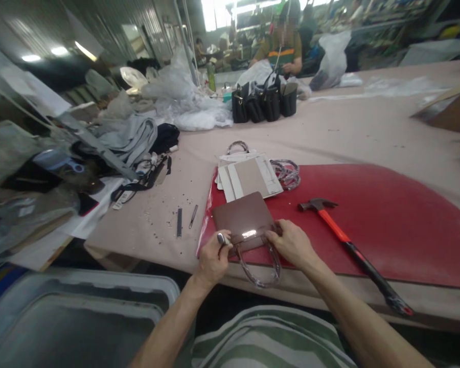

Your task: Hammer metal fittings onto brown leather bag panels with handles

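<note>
- Pinching the near left corner of a brown panel (pixel 245 217), the left hand (pixel 212 259) has its thumb and fingers drawn together; a small knob with a shiny end (pixel 221 238) pokes up beside the thumb, and what it belongs to cannot be made out.
- The right hand (pixel 292 244) pinches the panel's near right edge; some of its fingers are hidden, so I cannot tell how far they curl.
- The panel is over the near left part of a red mat (pixel 375 220), between the two hands; whether it rests flat is hard to tell.
- A plastic-wrapped handle (pixel 266 284) loops from the panel toward the person, reaching past the mat's near edge.
- Just beyond the panel lies a stack of pale pieces (pixel 249 176), with a coil of wrapped handles (pixel 291 176) beside it on the right.
- To the right, a hammer (pixel 339 232) lies slantwise on the mat, its head away from the person.
- Left of the mat, a flat dark strip (pixel 179 223) and a thin metal rod (pixel 193 216) lie near each other on the table (pixel 329 140).
- Farther back stand black bags (pixel 272 105), with a co-worker (pixel 287 53) behind them.
</note>
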A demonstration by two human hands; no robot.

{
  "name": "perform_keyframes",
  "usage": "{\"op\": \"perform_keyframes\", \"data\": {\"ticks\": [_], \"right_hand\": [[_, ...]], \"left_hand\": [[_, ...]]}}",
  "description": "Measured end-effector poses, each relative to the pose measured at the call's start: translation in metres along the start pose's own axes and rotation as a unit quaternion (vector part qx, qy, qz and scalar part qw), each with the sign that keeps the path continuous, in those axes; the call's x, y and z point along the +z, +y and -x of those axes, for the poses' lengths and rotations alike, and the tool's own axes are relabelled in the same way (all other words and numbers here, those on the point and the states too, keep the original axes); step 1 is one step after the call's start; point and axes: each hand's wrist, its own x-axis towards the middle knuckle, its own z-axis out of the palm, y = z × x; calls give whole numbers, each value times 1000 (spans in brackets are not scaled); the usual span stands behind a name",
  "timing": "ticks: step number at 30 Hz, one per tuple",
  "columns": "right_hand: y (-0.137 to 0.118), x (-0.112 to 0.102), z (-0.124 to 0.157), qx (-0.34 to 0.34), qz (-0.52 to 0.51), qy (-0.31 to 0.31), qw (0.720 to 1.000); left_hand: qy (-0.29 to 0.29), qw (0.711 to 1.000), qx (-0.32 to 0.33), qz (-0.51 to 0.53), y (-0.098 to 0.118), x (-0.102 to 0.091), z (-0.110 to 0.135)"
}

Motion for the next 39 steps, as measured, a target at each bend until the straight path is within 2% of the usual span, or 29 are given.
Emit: {"op": "perform_keyframes", "data": {"ticks": [2,4,5,7,8,10,12,13,15,19,23,26,32,39], "right_hand": [[-6,5,-2,7,-61,-22,998],[-8,4,-2,6,-140,-59,988],[-8,3,-1,7,-183,-76,980],[-7,5,3,19,-263,-98,960],[-6,7,5,31,-296,-101,949],[-3,13,10,59,-349,-94,930],[0,20,13,79,-392,-77,913],[0,22,15,85,-412,-70,905],[-1,26,19,92,-448,-70,886],[-8,31,29,94,-497,-110,856],[-11,34,37,83,-528,-130,835],[-9,35,41,73,-545,-141,823],[-2,40,43,50,-561,-164,810],[-1,43,45,36,-560,-207,801]], "left_hand": [[25,1000,15,7,1,3,5],[53,998,-5,23,1,4,9],[63,997,-39,36,1,5,11],[85,980,-150,95,0,3,11],[105,961,-211,146,0,1,9],[156,902,-302,266,1,-4,2],[190,855,-330,352,7,-9,-9],[189,847,-328,373,11,-9,-15],[159,855,-308,386,24,-7,-29],[50,892,-259,367,51,13,-55],[-22,916,-255,310,61,26,-65],[-27,916,-257,308,60,26,-62],[-13,879,-279,387,55,20,-55],[-15,877,-281,390,59,12,-47]]}}
